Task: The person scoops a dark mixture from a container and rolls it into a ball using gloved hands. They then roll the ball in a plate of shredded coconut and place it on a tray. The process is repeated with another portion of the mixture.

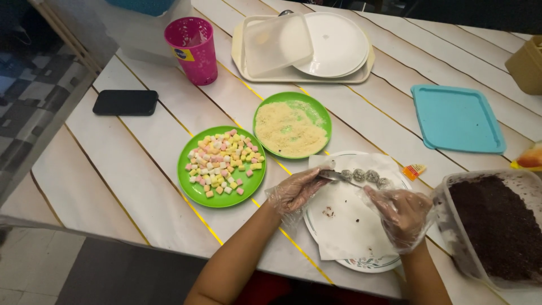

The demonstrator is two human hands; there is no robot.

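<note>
Both hands wear thin clear gloves and work over a paper-lined plate [350, 257] at the near table edge. The left hand [296, 191] is closed around a metal spoon [334, 176], whose bowl points toward a short row of dark, crumb-coated balls [364, 175] lying on the paper at the plate's far side. The right hand [401, 212] hovers just over the paper with fingers bent; whether it pinches anything cannot be told.

Just right of that hand stands a clear plastic tub [451, 226] filled with dark crumbs. To the left of the plate sits a green plate of pastel marshmallow cubes [221, 165], and beyond it a second green plate of pale crumbs [291, 127].

A small orange and yellow wrapper [415, 170] lies near the lined plate's right rim. A square turquoise lid [456, 118] rests flat further right. At the far side, a cream tray [240, 56] carries a white plate [336, 45] and a clear rectangular lid [276, 42]. A pink cup [193, 49] with a yellow label on its side stands left of the tray, and a black phone [125, 102] lies near the left table edge.
</note>
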